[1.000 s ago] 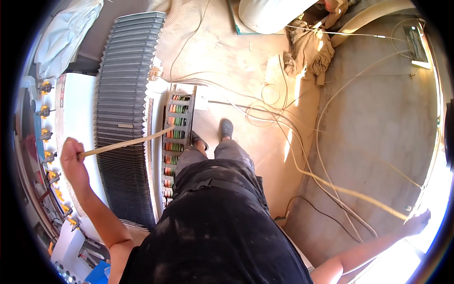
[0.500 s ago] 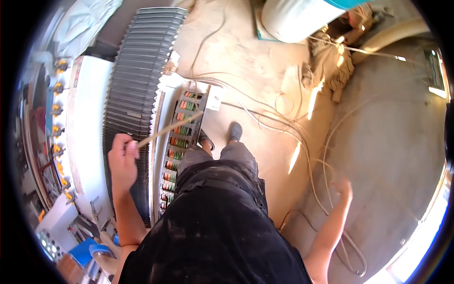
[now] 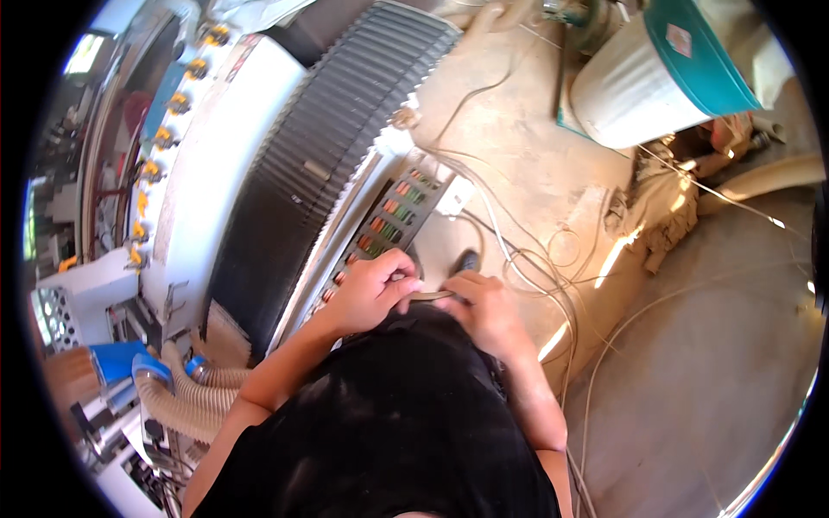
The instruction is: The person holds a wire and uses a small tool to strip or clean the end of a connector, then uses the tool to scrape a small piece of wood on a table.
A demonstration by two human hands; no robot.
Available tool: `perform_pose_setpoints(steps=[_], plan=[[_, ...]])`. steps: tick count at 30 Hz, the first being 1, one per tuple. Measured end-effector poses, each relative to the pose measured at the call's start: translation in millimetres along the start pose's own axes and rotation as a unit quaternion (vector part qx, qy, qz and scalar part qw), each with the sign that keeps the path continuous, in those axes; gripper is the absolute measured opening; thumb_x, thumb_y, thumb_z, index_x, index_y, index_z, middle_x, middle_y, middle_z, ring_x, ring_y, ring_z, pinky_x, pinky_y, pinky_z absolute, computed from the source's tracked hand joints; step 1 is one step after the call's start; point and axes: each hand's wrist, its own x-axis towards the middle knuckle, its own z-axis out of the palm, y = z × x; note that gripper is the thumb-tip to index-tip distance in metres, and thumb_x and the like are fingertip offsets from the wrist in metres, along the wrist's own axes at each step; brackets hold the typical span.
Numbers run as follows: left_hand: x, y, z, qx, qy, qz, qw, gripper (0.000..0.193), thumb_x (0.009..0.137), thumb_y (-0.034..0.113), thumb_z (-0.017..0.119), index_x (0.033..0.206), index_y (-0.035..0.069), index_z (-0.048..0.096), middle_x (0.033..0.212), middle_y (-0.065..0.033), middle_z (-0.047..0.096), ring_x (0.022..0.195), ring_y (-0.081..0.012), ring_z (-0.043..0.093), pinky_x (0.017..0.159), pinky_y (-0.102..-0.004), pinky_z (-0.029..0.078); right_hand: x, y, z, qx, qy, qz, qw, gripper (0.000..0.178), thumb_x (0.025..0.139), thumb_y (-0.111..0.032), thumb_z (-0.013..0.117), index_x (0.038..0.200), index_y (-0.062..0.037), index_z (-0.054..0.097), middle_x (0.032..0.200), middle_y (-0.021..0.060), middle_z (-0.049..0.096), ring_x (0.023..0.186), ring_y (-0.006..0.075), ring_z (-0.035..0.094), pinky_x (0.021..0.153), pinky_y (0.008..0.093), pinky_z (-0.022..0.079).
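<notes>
One broad grey surface [image 3: 708,371] is filling the lower right of the view. A black ridged bellows cover [image 3: 332,129] is stretching diagonally on the left, with a white housing [image 3: 229,147] running along its outer side.

Containers: a white drum [image 3: 613,104] with a teal band [image 3: 699,60] is standing at upper right; its contents are not showing. A slotted cable trough [image 3: 425,217] is lying alongside the bellows cover, its openings exposing orange and green wires [image 3: 397,210].

A black shirt [image 3: 380,423] is covering the person's torso. The left hand [image 3: 367,298] is curling its fingers inward and pinching a tan cord [image 3: 429,296] with the thumb pressing. The right hand [image 3: 488,315] is bending its fingers down and pinching the cord's right part. The cord is spanning the short gap between both hands, just above the shirt's upper edge in the view.

Orientation: the cord's visible stretch is running left to right, its long axis lying nearly level.

Hidden: the rim of the view is cutting off the grey surface and the drum. The left hand is covering part of the trough. The right fingertips are blurring, leaving their exact placement unclear. Both hands are concealing the cord's further course; which way either end is pointing, I am not managing to tell.
</notes>
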Motion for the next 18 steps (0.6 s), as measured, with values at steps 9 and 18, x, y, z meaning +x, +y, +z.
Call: perform_pose_setpoints(steps=[9,18], plan=[[1.7,-63.4,-11.8,-0.415,0.087,-0.022,0.905,0.026,0.106,0.021,0.047,0.112,0.001,0.063,0.078,0.0007,0.052,0.062,-0.008,0.038,0.056,-0.021,0.031,5.7,-11.2,15.3,-0.023,0.076,0.053,0.995,0.034,0.093,-0.01,0.066,0.125,-0.0033,0.064,0.098,0.0175,0.07,0.08,0.0316,0.067,0.077,0.0405,0.052],[-3.8,-52.3,-24.4,-0.49,-0.025,0.068,0.869,0.032,0.105,0.015,0.049,0.133,0.002,0.043,0.103,-0.0128,0.063,0.087,-0.018,0.059,0.08,-0.0321,0.051,14.3,-46.5,14.5,-0.013,0.033,-0.001,0.999,0.035,0.096,-0.009,0.062,0.131,-0.0078,0.064,0.097,0.0181,0.067,0.083,0.0319,0.066,0.073,0.037,0.051]])
